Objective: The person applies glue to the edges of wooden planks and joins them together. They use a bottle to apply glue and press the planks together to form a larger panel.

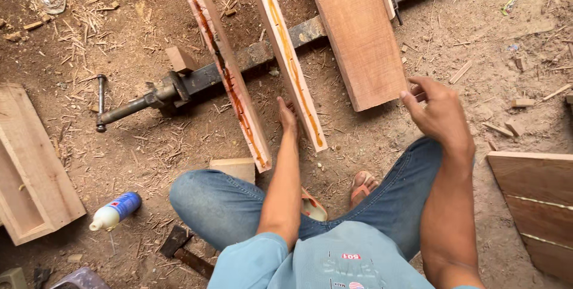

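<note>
Left hand (288, 116) steadies the glued middle board (286, 56) on edge, bead up — right hand (439, 113), fingers apart, touches the wide plank (358, 32) on the bar clamp (197, 80).

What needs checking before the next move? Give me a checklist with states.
1. Left hand touches the middle board: ok.
2. Right hand at the wide board end, grip closed: cannot tell.
3. Glue line runs along the middle board's edge: ok.
4. Glue line on the left board: ok.
5. Boards rest across the bar clamp: ok.
6. Gaps between boards closed: not ok, they lie apart.
</note>
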